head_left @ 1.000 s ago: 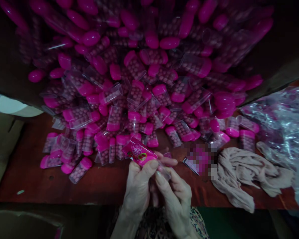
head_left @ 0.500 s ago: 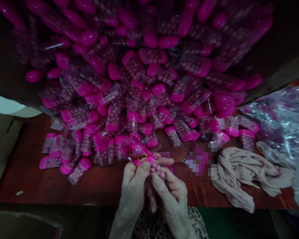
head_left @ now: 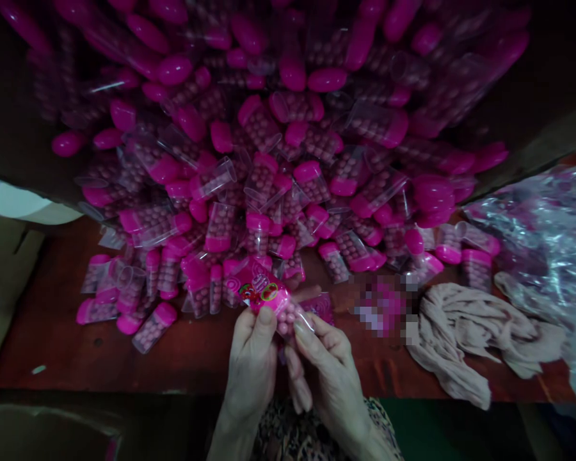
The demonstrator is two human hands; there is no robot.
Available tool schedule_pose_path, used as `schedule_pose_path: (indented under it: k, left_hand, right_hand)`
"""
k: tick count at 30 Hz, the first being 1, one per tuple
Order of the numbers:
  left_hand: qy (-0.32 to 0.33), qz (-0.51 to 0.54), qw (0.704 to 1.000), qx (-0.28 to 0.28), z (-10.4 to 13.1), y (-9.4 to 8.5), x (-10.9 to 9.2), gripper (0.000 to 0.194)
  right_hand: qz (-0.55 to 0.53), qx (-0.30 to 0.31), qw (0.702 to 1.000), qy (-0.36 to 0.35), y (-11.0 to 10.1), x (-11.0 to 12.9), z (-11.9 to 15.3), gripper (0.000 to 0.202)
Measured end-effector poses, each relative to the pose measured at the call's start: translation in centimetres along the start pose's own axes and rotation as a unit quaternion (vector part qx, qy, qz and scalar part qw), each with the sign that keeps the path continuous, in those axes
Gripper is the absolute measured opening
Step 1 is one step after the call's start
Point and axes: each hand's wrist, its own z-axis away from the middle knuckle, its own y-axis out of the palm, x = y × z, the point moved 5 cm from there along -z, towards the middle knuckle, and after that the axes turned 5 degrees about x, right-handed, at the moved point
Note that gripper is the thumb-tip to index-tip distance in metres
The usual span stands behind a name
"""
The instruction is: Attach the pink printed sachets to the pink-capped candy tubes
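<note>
Between my two hands is a clear candy container (head_left: 288, 318) filled with small pink balls, with a printed pink sleeve (head_left: 260, 288) around its far left part. My left hand (head_left: 254, 352) is closed on it, thumb pressed on the sleeve's near edge. My right hand (head_left: 329, 362) pinches the clear end between thumb and forefinger, its lower fingers loosely curled below. The container is tilted, sleeve end pointing up and left. Beyond it lies a big pile of similar pink-capped containers (head_left: 262, 182).
A flat pink printed wrapper (head_left: 319, 307) lies on the reddish-brown table (head_left: 173, 365) behind my right hand. A pixelated pink patch (head_left: 381, 310) sits farther right. Beside it are a crumpled beige cloth (head_left: 461, 339) and clear plastic film (head_left: 547, 237). Loose containers (head_left: 154, 328) lie left.
The container has turned slightly in my hands, showing more of the sleeve's print and more pink balls. Both hands have shifted a little left.
</note>
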Motion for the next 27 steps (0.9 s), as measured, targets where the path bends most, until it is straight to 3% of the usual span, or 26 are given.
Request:
schedule_pose_path:
  k: [3,6,11,14,19,22,27]
  left_hand:
    - [-0.017,-0.007,1.0,0.018,0.1,0.4,0.5,0.03]
    - [-0.035,-0.004,0.996,0.077,0.3,1.2,0.9,0.027]
    - [-0.063,0.009,0.99,0.126,0.8,1.7,0.9,0.027]
    - [-0.075,0.012,0.991,0.108,0.8,1.5,1.0,0.024]
    - [-0.01,0.05,0.999,0.015,-0.1,0.3,0.6,0.033]
    - [0.036,0.055,0.998,-0.024,-0.6,-0.1,-0.3,0.035]
    - [-0.01,0.051,0.999,-0.015,-0.6,0.1,-0.4,0.033]
  right_hand:
    - [-0.001,-0.004,1.0,-0.016,-0.1,-0.1,0.1,0.024]
    - [0.031,-0.033,0.998,-0.04,-0.5,0.1,0.5,0.021]
    - [0.169,-0.11,0.976,-0.083,-0.6,1.0,1.4,0.025]
    - [0.22,-0.134,0.961,-0.098,-0.7,1.4,1.5,0.027]
    - [0.168,-0.047,0.983,-0.055,-0.5,0.5,0.5,0.027]
    - [0.206,-0.042,0.976,-0.05,-0.4,0.2,0.4,0.028]
    - [0.316,-0.043,0.944,-0.085,0.0,0.4,0.7,0.024]
